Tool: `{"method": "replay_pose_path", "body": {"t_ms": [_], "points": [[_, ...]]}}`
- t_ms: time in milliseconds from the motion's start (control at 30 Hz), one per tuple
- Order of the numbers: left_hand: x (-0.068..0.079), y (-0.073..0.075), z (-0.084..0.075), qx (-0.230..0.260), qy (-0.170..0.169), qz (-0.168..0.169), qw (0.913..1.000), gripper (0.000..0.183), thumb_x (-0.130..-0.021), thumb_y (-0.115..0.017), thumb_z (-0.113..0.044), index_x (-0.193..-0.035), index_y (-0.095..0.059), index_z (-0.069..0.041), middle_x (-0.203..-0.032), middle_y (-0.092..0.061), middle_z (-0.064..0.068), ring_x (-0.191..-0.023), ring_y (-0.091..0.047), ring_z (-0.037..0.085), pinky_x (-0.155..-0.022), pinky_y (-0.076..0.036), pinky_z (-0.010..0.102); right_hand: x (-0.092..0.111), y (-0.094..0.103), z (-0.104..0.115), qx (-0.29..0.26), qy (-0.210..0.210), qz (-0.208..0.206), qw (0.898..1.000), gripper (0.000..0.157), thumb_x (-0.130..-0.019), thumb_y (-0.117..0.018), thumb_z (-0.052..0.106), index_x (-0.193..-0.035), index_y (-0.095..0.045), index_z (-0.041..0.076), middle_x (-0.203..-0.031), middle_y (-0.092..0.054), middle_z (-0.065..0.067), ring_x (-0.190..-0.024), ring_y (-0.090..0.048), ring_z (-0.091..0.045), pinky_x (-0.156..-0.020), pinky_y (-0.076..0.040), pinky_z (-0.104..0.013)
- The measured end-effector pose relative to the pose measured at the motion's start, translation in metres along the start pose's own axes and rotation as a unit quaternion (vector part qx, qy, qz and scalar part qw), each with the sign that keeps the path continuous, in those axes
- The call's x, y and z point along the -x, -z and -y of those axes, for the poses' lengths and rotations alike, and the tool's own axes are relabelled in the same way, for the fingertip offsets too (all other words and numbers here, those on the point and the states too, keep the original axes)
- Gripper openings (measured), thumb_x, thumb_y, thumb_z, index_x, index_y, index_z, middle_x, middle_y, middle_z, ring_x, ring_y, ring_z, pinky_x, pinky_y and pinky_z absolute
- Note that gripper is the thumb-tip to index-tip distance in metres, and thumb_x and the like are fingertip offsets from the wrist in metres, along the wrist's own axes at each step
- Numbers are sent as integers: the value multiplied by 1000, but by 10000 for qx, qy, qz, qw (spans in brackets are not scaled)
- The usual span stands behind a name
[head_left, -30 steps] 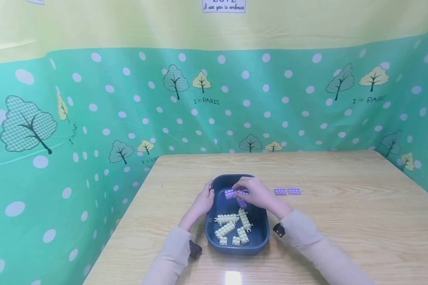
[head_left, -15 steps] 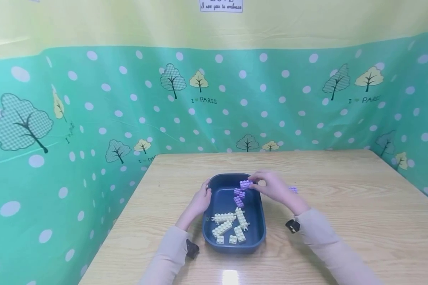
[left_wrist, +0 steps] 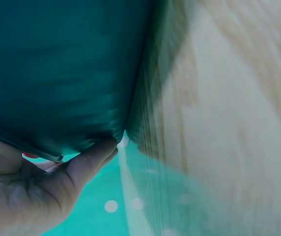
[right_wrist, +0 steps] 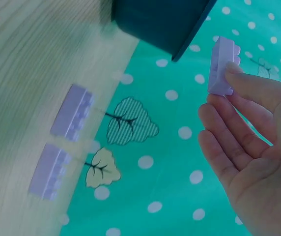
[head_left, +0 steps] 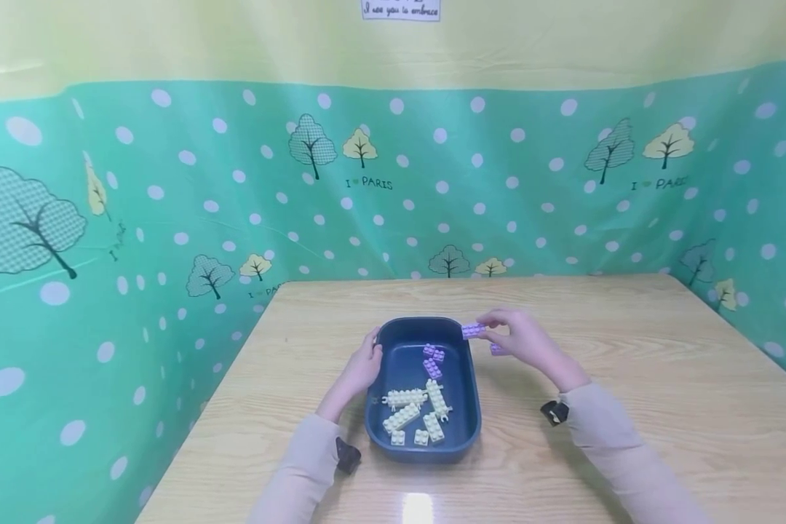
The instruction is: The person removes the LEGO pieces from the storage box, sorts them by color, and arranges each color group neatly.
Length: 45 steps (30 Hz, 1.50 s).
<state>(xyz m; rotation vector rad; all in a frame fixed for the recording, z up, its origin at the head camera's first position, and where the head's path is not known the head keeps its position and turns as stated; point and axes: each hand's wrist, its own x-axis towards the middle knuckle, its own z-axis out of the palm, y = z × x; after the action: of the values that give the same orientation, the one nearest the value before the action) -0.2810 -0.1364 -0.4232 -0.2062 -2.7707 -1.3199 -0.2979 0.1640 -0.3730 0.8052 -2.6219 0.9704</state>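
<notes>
My right hand pinches a purple toy building brick just beyond the right rim of a dark blue bin. In the right wrist view, the thumb lies across this brick and the fingertips support its lower end. My left hand grips the bin's far left rim; in the left wrist view, part of the hand is behind the wall. Inside the bin, a few small purple bricks lie toward the back, and several cream bricks toward the front.
Two more purple bricks lie side by side on the wooden table, right of the bin. My right hand partly covers them in the head view. A green dotted cloth hangs behind the table.
My right hand has lifted the purple brick up and rightward, out over the bin's right rim. Smaller purple bricks it covered now show. My left hand keeps its grip on the bin.
</notes>
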Motion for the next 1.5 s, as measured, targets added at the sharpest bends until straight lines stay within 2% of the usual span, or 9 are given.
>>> {"method": "replay_pose_path", "body": {"t_ms": [133,433,1000,1500], "points": [[0,0,0,8,18,12,10000,48,-100,-31,-12,-145,-25,4,-138,-41,31,-125,-43,44,-102,-37,53,4,6,-10,282,93,-165,9994,25,-83,-69,9,-106,-67,0,-102,-69,-15,-93,-64,-30,-85,-51,-47],[0,1,-1,65,51,55,10000,49,-100,-31,-14,-145,-24,3,-137,-43,31,-124,-44,44,-101,-38,54,14,21,-28,380,-260,-81,9989,28,-85,-66,11,-110,-65,-1,-106,-67,-19,-98,-62,-35,-90,-45,-55],[0,2,-3,56,86,89,9999,49,-101,-31,-14,-145,-23,4,-136,-44,32,-122,-46,44,-100,-40,53,33,50,-62,591,-866,-76,9945,29,-86,-65,11,-110,-63,-4,-105,-66,-23,-98,-60,-40,-89,-45,-56],[1,1,-3,8,54,85,9999,48,-100,-31,-12,-145,-24,4,-134,-46,32,-121,-47,44,-98,-41,52,48,60,-90,563,-1215,89,9910,33,-87,-64,13,-112,-61,-9,-109,-63,-28,-101,-58,-43,-89,-45,-56]]}}
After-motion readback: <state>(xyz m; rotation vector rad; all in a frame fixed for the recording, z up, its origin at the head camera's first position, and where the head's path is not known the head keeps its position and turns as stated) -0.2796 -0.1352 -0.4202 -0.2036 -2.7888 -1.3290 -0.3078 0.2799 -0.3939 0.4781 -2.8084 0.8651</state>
